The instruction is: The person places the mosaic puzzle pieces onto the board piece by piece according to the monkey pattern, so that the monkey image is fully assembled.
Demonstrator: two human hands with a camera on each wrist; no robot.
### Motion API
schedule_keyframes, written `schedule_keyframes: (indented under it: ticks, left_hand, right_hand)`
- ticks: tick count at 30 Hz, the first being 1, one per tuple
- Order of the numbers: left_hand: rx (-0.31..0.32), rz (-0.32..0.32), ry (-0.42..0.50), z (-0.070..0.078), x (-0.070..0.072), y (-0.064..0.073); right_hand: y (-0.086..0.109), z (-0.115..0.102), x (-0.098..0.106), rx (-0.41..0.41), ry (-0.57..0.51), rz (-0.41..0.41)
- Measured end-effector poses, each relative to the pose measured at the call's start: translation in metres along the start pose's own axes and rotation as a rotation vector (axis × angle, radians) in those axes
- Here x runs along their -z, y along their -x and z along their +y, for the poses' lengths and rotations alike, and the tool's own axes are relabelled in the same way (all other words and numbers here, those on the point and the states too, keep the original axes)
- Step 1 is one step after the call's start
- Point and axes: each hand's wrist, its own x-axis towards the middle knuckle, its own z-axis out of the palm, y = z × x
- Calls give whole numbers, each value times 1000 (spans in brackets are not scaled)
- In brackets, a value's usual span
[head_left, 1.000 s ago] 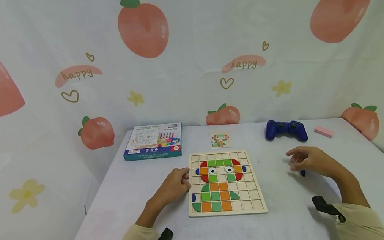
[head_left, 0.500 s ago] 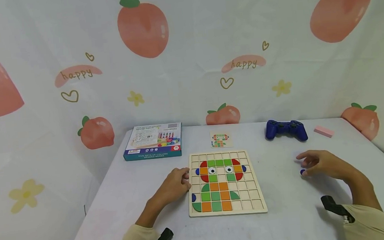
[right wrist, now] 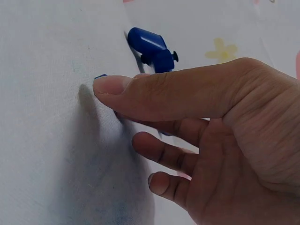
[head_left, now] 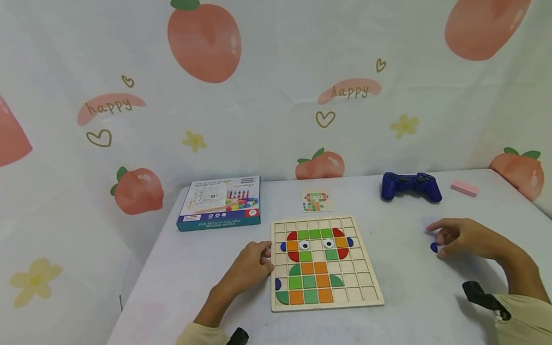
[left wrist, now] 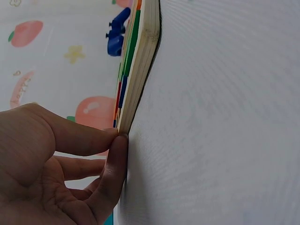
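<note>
A wooden grid puzzle board (head_left: 355, 286) with coloured tiles, including two eye tiles, lies mid-table. At its left edge, my left hand (head_left: 247, 265) holds the board between thumb and forefinger; the left wrist view shows their tips meeting at the side of the board (left wrist: 140, 70). To the right of the board, my right hand (head_left: 466, 238) is low over the table, its fingers loosely bent. A small blue tile (head_left: 433, 247) lies by the thumb and fingers of that hand. The right wrist view shows only a sliver of the blue tile (right wrist: 101, 76) past the thumb tip.
Behind the board lies a small pattern card (head_left: 315, 201). A flat cardboard box (head_left: 219, 203) is at the back left. At the back right are a dark blue game controller (head_left: 410, 186) and a pink block (head_left: 464, 188). A patterned cloth (head_left: 270, 107) hangs behind the table.
My right hand has moved a little right and toward me, leaving more of the blue tile in sight. My left hand and the board have stayed in place.
</note>
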Motion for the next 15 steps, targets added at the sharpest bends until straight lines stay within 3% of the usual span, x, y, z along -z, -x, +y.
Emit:
schedule_keyframes:
  ticks: [15]
  left_hand:
    - [-1,2,5,1,0,1]
  right_hand:
    - [-8,-12,-12,101,-64,-39]
